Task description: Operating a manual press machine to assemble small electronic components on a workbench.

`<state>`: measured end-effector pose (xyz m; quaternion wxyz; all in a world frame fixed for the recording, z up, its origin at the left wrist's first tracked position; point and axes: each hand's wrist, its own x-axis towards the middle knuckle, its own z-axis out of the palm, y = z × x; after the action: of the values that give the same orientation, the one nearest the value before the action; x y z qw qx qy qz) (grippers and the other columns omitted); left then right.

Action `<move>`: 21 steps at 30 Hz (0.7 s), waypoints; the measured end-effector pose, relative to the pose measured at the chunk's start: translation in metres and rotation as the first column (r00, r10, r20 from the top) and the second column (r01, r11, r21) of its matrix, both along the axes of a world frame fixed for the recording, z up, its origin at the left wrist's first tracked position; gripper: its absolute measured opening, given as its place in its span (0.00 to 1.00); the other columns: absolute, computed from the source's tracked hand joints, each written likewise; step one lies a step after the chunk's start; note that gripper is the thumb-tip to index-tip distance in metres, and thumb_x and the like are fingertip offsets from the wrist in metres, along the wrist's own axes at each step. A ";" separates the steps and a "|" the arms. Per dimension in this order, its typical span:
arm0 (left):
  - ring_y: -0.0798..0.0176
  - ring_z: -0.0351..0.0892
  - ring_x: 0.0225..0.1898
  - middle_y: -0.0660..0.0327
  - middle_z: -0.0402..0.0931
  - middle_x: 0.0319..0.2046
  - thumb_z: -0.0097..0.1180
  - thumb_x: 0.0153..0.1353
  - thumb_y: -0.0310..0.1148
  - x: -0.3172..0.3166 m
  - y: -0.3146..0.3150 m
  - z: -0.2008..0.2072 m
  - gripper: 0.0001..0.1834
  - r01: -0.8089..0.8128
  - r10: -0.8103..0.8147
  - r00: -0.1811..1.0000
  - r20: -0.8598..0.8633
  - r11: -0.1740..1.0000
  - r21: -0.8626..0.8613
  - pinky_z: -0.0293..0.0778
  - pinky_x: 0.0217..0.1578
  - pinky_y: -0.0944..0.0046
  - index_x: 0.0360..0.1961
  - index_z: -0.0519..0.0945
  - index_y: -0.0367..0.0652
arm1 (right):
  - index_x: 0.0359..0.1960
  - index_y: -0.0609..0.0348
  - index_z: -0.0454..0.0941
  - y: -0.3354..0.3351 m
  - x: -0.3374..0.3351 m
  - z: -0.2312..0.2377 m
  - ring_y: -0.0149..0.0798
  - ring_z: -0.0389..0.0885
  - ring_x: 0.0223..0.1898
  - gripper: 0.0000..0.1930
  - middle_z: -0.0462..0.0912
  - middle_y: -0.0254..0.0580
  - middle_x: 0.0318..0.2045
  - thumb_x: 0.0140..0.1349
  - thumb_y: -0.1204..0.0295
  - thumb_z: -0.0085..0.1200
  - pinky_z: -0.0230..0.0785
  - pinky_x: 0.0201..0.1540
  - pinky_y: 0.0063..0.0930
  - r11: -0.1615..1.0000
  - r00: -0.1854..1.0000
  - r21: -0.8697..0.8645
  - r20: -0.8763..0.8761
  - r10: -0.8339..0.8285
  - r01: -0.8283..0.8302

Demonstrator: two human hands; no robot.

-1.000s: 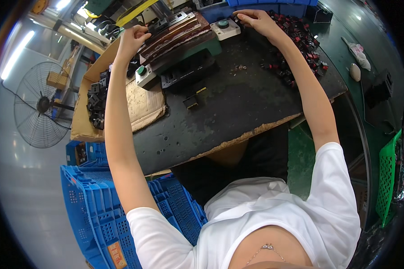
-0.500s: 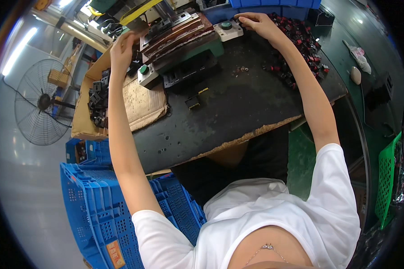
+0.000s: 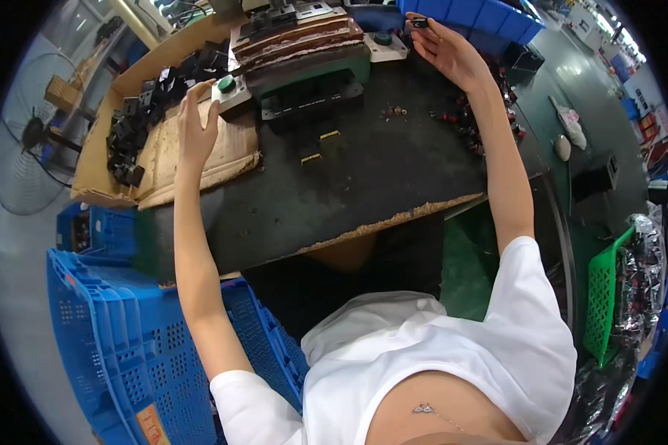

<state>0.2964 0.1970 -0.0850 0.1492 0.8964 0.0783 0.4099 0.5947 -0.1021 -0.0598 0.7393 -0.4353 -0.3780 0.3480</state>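
Note:
My left hand (image 3: 197, 135) is open, thumb and fingers apart, beside the white button box (image 3: 234, 99) with a green button. Nothing shows in it. At the upper right my right hand (image 3: 453, 59) pinches a small black part (image 3: 419, 23) between thumb and fingertips, in front of the blue bin (image 3: 493, 21). A second button box (image 3: 386, 50) sits just left of that hand. Between the two boxes stands a bench machine with a green base (image 3: 304, 78), layered brown plates (image 3: 297, 44) and a black control panel (image 3: 312, 98).
A cardboard box (image 3: 96, 174) at left holds several black housings (image 3: 130, 111). Red-and-black parts (image 3: 471, 126) lie piled at right. Two small yellow-edged pieces (image 3: 321, 148) and tiny metal bits (image 3: 395, 112) lie on the black table (image 3: 378, 170). Blue crates (image 3: 126, 311) stand below left.
My left hand has drawn back from behind the left button box toward me. The right hand has lifted off the right button box and now shows a small black part in its fingers.

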 end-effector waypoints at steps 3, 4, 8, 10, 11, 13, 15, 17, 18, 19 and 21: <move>0.52 0.68 0.47 0.54 0.71 0.42 0.47 0.55 0.29 -0.002 0.000 -0.005 0.15 0.014 -0.013 1.000 -0.017 0.999 0.037 0.62 0.47 0.58 0.46 0.68 0.42 | 0.49 0.60 0.69 0.006 -0.013 0.017 0.28 0.72 0.41 0.18 0.74 0.36 0.42 0.61 0.63 0.45 0.64 0.50 0.21 1.000 0.998 0.021 0.060 -0.019 0.018; 0.52 0.68 0.47 0.55 0.71 0.42 0.47 0.55 0.30 0.000 0.001 -0.008 0.15 0.033 -0.033 0.999 -0.010 0.999 0.002 0.62 0.47 0.58 0.46 0.68 0.44 | 0.49 0.60 0.69 0.009 -0.018 0.023 0.27 0.72 0.41 0.18 0.75 0.35 0.41 0.61 0.63 0.45 0.63 0.50 0.21 0.995 0.986 -0.019 0.133 -0.096 0.100; 0.53 0.67 0.49 0.58 0.71 0.44 0.48 0.55 0.30 0.001 0.007 -0.016 0.17 -0.012 0.013 1.000 -0.022 0.999 0.043 0.60 0.48 0.58 0.47 0.65 0.46 | 0.49 0.58 0.70 0.040 -0.028 0.056 0.25 0.72 0.42 0.18 0.77 0.33 0.39 0.60 0.63 0.47 0.62 0.49 0.21 0.954 0.715 -0.046 0.673 -0.189 0.296; 0.54 0.67 0.49 0.59 0.71 0.44 0.48 0.55 0.29 -0.001 0.012 -0.021 0.17 -0.005 0.005 1.000 0.001 1.000 0.018 0.59 0.49 0.58 0.47 0.65 0.46 | 0.46 0.65 0.71 0.070 -0.042 0.067 0.27 0.72 0.31 0.17 0.77 0.35 0.34 0.59 0.67 0.49 0.65 0.34 0.21 0.872 0.583 -0.074 0.770 -0.258 0.483; 0.55 0.67 0.49 0.59 0.71 0.44 0.48 0.54 0.29 0.001 0.012 -0.020 0.18 0.026 -0.026 1.000 0.017 1.000 0.008 0.58 0.50 0.58 0.47 0.65 0.47 | 0.48 0.62 0.68 0.082 -0.025 0.064 0.28 0.73 0.32 0.17 0.76 0.35 0.34 0.59 0.67 0.48 0.66 0.33 0.22 0.889 0.478 -0.029 0.851 -0.217 0.456; 0.56 0.67 0.50 0.60 0.71 0.44 0.49 0.54 0.28 0.002 0.011 -0.020 0.18 0.027 -0.027 0.999 0.025 1.000 -0.008 0.57 0.50 0.58 0.47 0.65 0.47 | 0.44 0.63 0.72 0.109 -0.003 0.050 0.33 0.76 0.32 0.17 0.77 0.41 0.35 0.56 0.65 0.52 0.67 0.33 0.25 0.904 0.465 0.079 0.837 -0.289 0.420; 0.57 0.67 0.50 0.61 0.71 0.44 0.49 0.53 0.28 0.006 0.010 -0.019 0.19 0.047 -0.047 0.999 0.021 0.998 0.038 0.57 0.50 0.58 0.47 0.65 0.48 | 0.45 0.57 0.73 0.126 0.018 0.042 0.30 0.76 0.39 0.15 0.78 0.39 0.37 0.57 0.66 0.52 0.67 0.45 0.24 0.920 0.321 0.107 0.916 -0.239 0.377; 0.57 0.66 0.51 0.62 0.71 0.44 0.50 0.53 0.28 0.003 0.015 -0.022 0.19 0.025 -0.026 0.999 0.034 0.999 0.031 0.57 0.50 0.58 0.48 0.65 0.48 | 0.45 0.57 0.72 0.149 0.008 0.033 0.30 0.76 0.39 0.16 0.78 0.38 0.38 0.57 0.66 0.52 0.67 0.45 0.24 0.913 0.302 0.104 0.924 -0.235 0.394; 0.57 0.66 0.51 0.62 0.71 0.45 0.50 0.53 0.28 0.002 0.018 -0.024 0.20 0.042 -0.043 0.998 0.040 0.999 0.024 0.57 0.50 0.58 0.48 0.65 0.47 | 0.45 0.57 0.73 0.157 0.003 0.028 0.29 0.75 0.39 0.15 0.79 0.36 0.37 0.57 0.66 0.52 0.67 0.44 0.23 0.897 0.248 0.128 0.936 -0.251 0.424; 0.58 0.66 0.51 0.62 0.71 0.45 0.50 0.52 0.28 0.001 0.017 -0.023 0.20 0.065 -0.065 0.997 0.045 0.998 0.014 0.56 0.50 0.57 0.48 0.65 0.47 | 0.45 0.57 0.73 0.161 0.003 0.026 0.29 0.75 0.39 0.15 0.79 0.36 0.37 0.57 0.66 0.52 0.67 0.44 0.23 0.901 0.249 0.122 0.938 -0.242 0.415; 0.57 0.66 0.52 0.62 0.71 0.46 0.50 0.53 0.29 0.001 0.015 -0.023 0.21 0.039 -0.039 0.999 0.024 0.999 0.001 0.55 0.51 0.56 0.50 0.64 0.47 | 0.44 0.57 0.74 0.163 0.004 0.024 0.27 0.74 0.39 0.14 0.79 0.35 0.37 0.58 0.66 0.51 0.66 0.43 0.22 0.894 0.253 0.133 0.932 -0.260 0.429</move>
<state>0.2976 0.2121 -0.1079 0.1578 0.8928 0.0591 0.4177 0.5986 0.0612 -0.0357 0.4108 -0.6788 -0.5990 -0.1081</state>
